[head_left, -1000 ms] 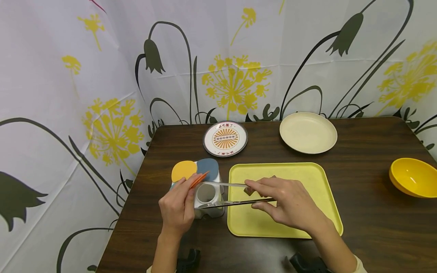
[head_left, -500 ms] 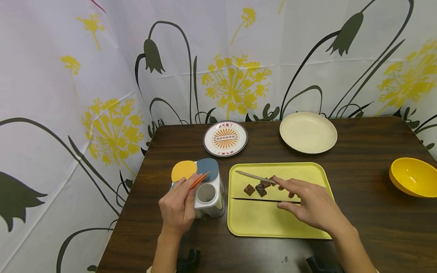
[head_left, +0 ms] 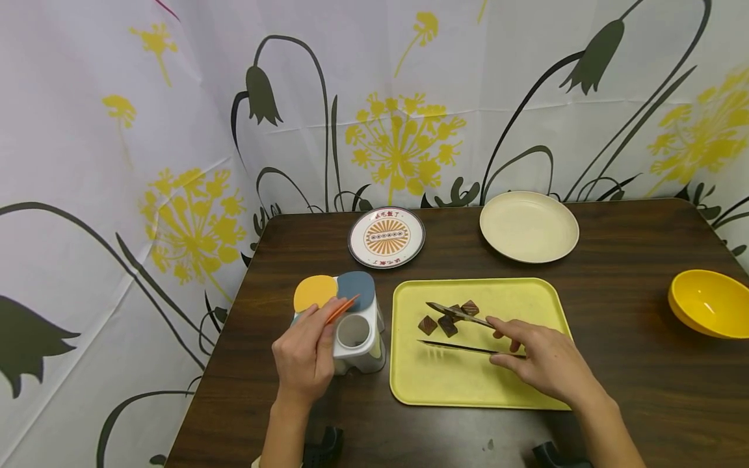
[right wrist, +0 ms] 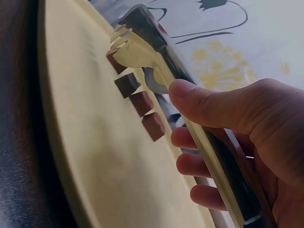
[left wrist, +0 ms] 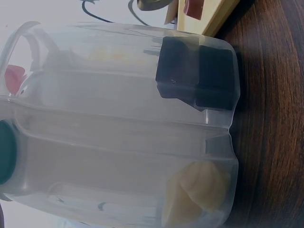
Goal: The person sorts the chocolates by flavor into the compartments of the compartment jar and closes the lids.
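Note:
My left hand (head_left: 304, 351) holds an orange lid (head_left: 343, 309), tilted up over a white-and-clear compartment container (head_left: 370, 363). Beside the lid, one round opening (head_left: 354, 331) of the container is uncovered. Through its clear wall in the left wrist view, dark blocks (left wrist: 194, 73) and pale pieces (left wrist: 197, 190) show in separate compartments. My right hand (head_left: 547, 357) grips metal tongs (right wrist: 142, 54) with a fork-like tip, their arms spread over the yellow tray (head_left: 468, 390). Several brown chocolate pieces (head_left: 428, 325) lie on the tray, some partly behind the tongs' upper arm. Nothing sits between the tips.
A yellow lid (head_left: 315, 293) and a blue lid (head_left: 356, 289) cover the container's back compartments. Behind stand a small patterned plate (head_left: 386, 238) and a cream plate (head_left: 529, 227). A yellow bowl (head_left: 710, 304) is at the far right of the wooden table (head_left: 626, 273).
My right hand has moved right with the tongs, from across the container's opening to over the tray. The chocolate pieces have come into clearer view. My left hand has stayed still with the lid.

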{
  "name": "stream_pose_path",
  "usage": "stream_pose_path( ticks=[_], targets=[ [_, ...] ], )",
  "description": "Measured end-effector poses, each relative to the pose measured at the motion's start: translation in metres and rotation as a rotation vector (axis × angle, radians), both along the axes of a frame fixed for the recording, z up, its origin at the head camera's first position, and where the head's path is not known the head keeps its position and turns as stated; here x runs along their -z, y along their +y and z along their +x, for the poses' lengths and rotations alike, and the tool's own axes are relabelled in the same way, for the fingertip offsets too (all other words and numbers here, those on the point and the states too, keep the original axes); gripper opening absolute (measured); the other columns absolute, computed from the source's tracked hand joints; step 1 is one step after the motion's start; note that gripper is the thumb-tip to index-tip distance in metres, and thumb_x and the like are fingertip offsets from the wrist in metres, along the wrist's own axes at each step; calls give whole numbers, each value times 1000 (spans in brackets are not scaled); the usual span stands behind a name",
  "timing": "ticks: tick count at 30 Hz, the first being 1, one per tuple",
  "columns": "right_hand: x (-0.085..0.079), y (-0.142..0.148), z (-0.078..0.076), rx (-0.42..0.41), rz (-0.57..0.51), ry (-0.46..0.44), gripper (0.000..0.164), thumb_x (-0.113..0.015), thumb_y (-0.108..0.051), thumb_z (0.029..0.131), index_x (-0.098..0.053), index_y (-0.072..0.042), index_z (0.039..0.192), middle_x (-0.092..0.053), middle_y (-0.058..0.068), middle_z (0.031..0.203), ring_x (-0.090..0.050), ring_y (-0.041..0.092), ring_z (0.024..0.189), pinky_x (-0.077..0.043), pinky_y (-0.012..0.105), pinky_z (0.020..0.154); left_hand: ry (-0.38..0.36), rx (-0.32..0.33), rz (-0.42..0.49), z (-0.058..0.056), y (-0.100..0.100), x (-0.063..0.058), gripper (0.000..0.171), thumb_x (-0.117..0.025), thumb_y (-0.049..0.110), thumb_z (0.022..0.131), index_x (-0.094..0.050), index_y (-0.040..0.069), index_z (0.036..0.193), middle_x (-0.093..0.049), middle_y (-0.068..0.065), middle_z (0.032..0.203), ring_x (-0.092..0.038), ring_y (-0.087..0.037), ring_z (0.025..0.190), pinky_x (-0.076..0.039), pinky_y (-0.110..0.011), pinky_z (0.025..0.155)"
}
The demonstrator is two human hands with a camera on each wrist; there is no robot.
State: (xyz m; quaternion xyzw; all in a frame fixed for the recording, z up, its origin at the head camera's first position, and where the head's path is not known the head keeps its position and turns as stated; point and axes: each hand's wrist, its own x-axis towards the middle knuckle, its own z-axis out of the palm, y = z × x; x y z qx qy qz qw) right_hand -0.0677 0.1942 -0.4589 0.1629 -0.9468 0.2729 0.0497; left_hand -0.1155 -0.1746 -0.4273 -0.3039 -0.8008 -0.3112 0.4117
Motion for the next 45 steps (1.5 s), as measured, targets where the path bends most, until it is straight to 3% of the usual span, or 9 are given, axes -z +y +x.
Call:
stream_pose_path(
  ticks=[9,19,30,37,42,45],
  targets=[
    [11,0,-1,-4,-2,27,57,-82,-33,79,-64,-21,132,-69,-14,98,-55,-1,72,-40,23,56,26,14,11,-1,1,-2,32,-49,19,99,-71,1,114,-73,-10,104,-71,-29,84,-55,-46,81],
    [6,1,1,4,15,-29,55,-82,-33,79,-65,-23,130,-67,-15,95,-54,-2,72,-42,25,58,28,18,14,-1,2,-3,32,-49,19,99,-71,2,115,-73,-10,103,-71,-29,83,-55,-44,80],
    [11,-1,0,15,27,3,55,-82,-33,79,-65,-20,130,-68,-13,96,-54,-3,71,-41,25,57,19,14,10,-1,1,-1,31,-50,19,99,-71,3,116,-73,-10,104,-72,-29,87,-55,-47,85],
    [7,3,0,50,35,-62,51,-81,-33,80,-66,-23,129,-68,-16,94,-52,-3,68,-40,25,56,22,11,7,-1,1,-1,32,-49,20,99,-71,3,116,-73,-10,104,-72,-29,87,-55,-47,84],
    [8,5,0,82,42,-89,48,-79,-32,82,-68,-24,128,-61,-20,79,-49,-1,63,-36,25,53,25,14,11,-1,2,-1,32,-49,20,99,-71,3,115,-73,-10,103,-72,-29,86,-55,-47,83],
    [7,6,-1,97,38,-91,45,-77,-32,84,-68,-24,127,-62,-18,80,-51,1,64,-37,27,53,31,16,15,-2,2,-1,31,-50,19,99,-71,2,115,-73,-10,103,-72,-29,86,-55,-46,84]
  ],
)
